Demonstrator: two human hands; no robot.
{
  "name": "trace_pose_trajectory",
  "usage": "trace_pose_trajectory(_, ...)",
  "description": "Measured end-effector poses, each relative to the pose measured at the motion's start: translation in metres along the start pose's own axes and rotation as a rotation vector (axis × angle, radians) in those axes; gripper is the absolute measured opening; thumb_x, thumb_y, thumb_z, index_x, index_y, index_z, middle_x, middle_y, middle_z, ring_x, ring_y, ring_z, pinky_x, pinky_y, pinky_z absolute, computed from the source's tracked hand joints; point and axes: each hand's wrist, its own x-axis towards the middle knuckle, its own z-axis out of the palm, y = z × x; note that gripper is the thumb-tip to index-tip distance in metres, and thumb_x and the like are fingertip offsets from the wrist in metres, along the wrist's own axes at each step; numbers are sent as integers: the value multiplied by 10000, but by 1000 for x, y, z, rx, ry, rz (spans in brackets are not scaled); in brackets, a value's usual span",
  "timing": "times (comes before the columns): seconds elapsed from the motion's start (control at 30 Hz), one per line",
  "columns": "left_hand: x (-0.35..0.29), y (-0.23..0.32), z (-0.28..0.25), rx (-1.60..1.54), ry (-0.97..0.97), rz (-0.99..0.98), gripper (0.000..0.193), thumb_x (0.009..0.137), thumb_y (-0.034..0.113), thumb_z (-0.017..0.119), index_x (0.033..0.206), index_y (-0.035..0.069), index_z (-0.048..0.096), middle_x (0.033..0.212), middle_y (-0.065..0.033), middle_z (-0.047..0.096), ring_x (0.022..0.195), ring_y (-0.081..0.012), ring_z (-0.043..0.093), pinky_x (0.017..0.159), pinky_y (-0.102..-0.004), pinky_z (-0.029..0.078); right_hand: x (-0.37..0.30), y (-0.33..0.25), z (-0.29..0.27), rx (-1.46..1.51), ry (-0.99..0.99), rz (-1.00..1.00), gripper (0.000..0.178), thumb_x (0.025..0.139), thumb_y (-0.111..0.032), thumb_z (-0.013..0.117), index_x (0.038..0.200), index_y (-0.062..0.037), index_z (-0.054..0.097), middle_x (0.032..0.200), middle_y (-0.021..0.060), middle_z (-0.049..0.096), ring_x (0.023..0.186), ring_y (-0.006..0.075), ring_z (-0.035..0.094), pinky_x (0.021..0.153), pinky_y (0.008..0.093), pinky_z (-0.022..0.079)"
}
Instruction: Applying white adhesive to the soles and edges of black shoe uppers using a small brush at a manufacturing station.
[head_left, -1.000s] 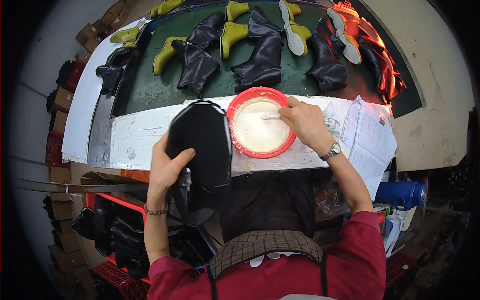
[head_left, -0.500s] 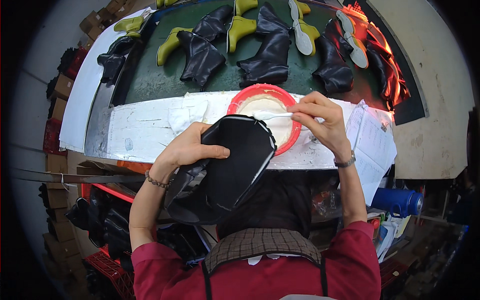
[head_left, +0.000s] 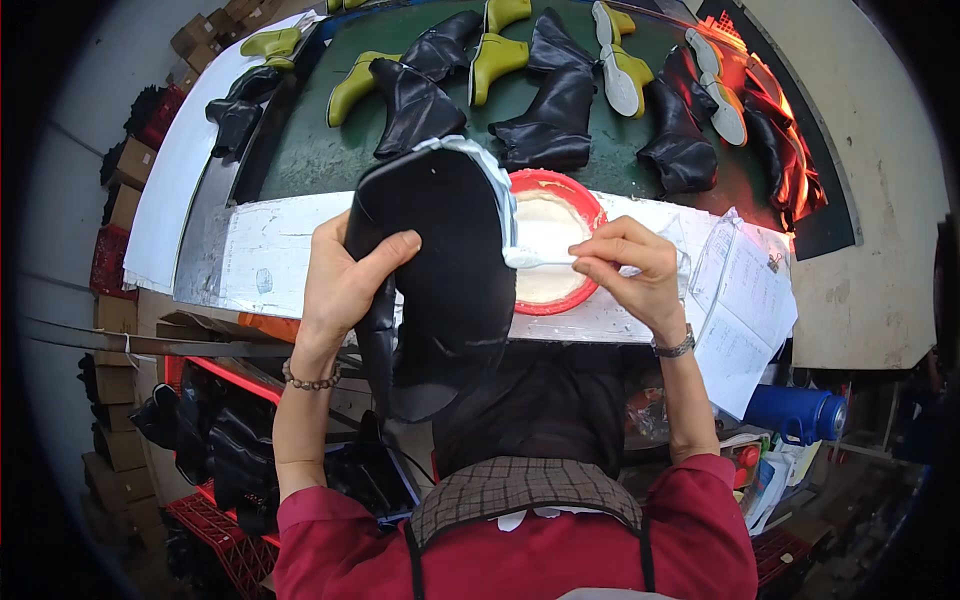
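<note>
— What sits in the red bowl?
— A pale, creamy paste, filling it nearly to the rim. The bowl stands on the white-covered table, just right of the black boot upper and partly behind it.

— Who holds the boot upper?
— The left hand, its grip closed around the left edge, thumb across the black face. The piece is held upright above the near edge of the table, and its top right edge carries a band of the white paste.

— And the other hand?
— The right hand has its grip pinched shut on a small white brush, whose tip touches the upper's right edge, over the bowl.

— The table beyond?
— A dark green surface farther off bears black boots and yellow-green ones. Papers lie at the right, cardboard boxes stack at the left.
</note>
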Motion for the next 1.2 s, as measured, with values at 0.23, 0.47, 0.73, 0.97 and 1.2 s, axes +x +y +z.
trace_pose_trajectory(0.23, 21, -17, -3, 277, 273, 301, 272, 883, 98, 742, 1106, -47, 688, 944, -103, 747, 859, -155, 688, 794, -299, 541, -1, 6, 7, -188, 65, 92, 146, 835, -82, 806, 980, -69, 795, 852, 54, 678, 674, 143, 634, 593, 254, 500)
trace_pose_trajectory(0.47, 49, -99, -65, 562, 429, 330, 773, 840, 259, 826, 1460, -28, 463, 1216, -245, 682, 1097, -314, 692, 922, -372, 545, 0, 27, 13, -727, -175, 224, 121, 834, -211, 741, 896, -113, 777, 852, 44, 664, 726, 274, 676, 648, 386, 525)
trace_pose_trajectory(0.73, -23, -145, -70, 926, 63, -43, 1485, 542, 326, 964, 1644, 174, -20, 1608, -302, 213, 1430, -516, 306, 1091, -672, 333, -23, 18, -30, -546, 16, 419, 145, 862, -202, 768, 922, -71, 787, 825, 86, 665, 696, 248, 653, 616, 367, 477)
trace_pose_trajectory(0.97, -12, -168, -76, 979, 278, 196, 1119, 628, 1, 731, 1611, 156, 219, 1484, -270, 349, 1337, -522, 373, 1094, -575, 386, -45, 35, -27, -470, -40, 467, 134, 890, -162, 750, 969, -58, 777, 799, 87, 644, 668, 216, 611, 615, 330, 460)
trace_pose_trajectory(1.2, -17, -128, -46, 754, 388, 397, 946, 639, -202, 552, 1530, 66, 382, 1417, -223, 478, 1340, -428, 436, 1131, -514, 355, -36, 30, -21, -449, 117, 365, 140, 910, -101, 728, 1021, -22, 761, 853, 89, 644, 679, 187, 610, 610, 308, 463)
